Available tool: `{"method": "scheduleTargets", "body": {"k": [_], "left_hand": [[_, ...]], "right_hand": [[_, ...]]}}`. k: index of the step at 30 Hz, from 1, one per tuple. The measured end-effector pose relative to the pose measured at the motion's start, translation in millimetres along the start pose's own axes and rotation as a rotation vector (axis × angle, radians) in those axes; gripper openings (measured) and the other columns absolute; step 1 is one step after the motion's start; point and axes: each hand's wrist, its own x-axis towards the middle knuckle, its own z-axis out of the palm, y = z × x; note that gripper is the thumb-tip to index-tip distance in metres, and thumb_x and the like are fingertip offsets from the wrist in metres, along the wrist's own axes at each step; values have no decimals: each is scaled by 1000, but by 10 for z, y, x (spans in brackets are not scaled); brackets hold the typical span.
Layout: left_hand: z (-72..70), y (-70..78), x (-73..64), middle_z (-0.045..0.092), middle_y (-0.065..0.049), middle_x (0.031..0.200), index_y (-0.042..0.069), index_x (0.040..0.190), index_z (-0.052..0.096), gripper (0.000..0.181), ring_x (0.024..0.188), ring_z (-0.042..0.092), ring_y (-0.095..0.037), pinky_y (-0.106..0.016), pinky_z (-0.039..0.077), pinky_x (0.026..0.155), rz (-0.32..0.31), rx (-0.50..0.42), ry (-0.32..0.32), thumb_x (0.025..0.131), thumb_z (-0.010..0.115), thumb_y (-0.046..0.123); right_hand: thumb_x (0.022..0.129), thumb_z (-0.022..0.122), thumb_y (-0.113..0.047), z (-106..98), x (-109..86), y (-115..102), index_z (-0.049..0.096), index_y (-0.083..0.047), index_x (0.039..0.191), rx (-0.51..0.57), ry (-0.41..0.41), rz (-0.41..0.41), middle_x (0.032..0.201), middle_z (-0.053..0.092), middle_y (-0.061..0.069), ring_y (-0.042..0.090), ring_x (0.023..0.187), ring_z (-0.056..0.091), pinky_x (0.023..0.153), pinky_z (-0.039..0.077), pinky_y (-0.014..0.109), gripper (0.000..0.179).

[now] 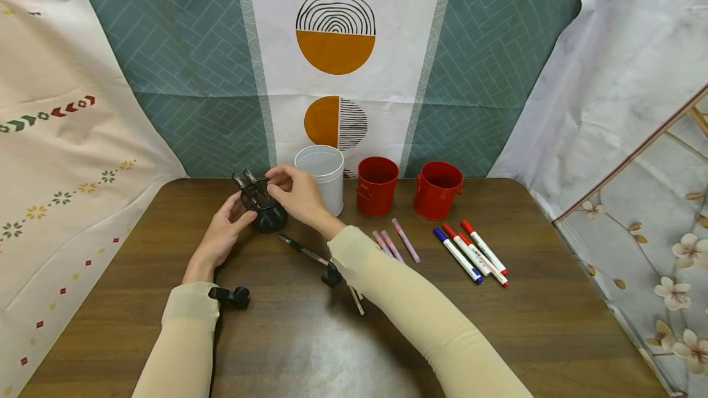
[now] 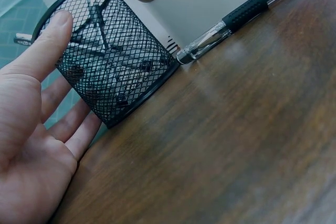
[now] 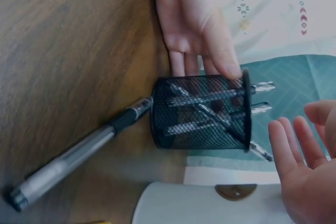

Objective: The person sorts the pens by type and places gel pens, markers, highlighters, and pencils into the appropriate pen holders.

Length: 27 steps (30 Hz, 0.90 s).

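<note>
A black mesh pen cup [image 1: 271, 220] stands at the back left of the table, with several clear-barrelled pens [image 3: 261, 107] leaning inside it. My left hand [image 1: 220, 235] holds the cup from its left side, the thumb at the rim and the fingers along the far wall. Just beyond the cup's mouth is my right hand [image 3: 310, 166], fingers loosely bent and nothing between them; it is close to a pen's end but apart from it. A black-gripped pen [image 1: 301, 249] lies on the table in front of the cup, its far part hidden by my right arm in the head view.
Right of the cup stand a white metal bucket [image 1: 330, 186] and two red buckets, one [image 1: 377, 186] left of the other [image 1: 438, 192]. Pink pens [image 1: 406, 241] and red and blue markers [image 1: 458, 255] lie before them. A thin stick-like item [image 1: 356, 301] shows below my right forearm.
</note>
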Motion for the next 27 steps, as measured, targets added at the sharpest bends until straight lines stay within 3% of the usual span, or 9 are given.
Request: {"method": "scheduleTargets", "body": {"k": [17,21,27], "left_hand": [[4,-12,-5,36,-23,166,13,169,27,70,149,41,-26,-11,45,102,16,0,-4,109,63,23],[2,-13,-6,35,-24,167,12,169,26,71,150,40,-28,-10,45,102,17,1,-4,109,63,22],[2,-9,-9,35,-23,167,12,169,26,71,146,43,-19,-10,45,102,16,-1,-2,109,63,22]], "right_hand": [[100,75,-10,-366,-197,-148,72,-6,126,-58,-163,-64,109,76,6,15,93,70,85,55,18,26],[99,75,-9,-424,-230,-160,71,-7,129,-95,-204,-83,111,77,7,17,95,71,90,58,25,30],[98,75,-6,-508,-273,-142,70,-2,129,-89,-272,-71,115,75,13,22,99,72,96,60,38,31]]}}
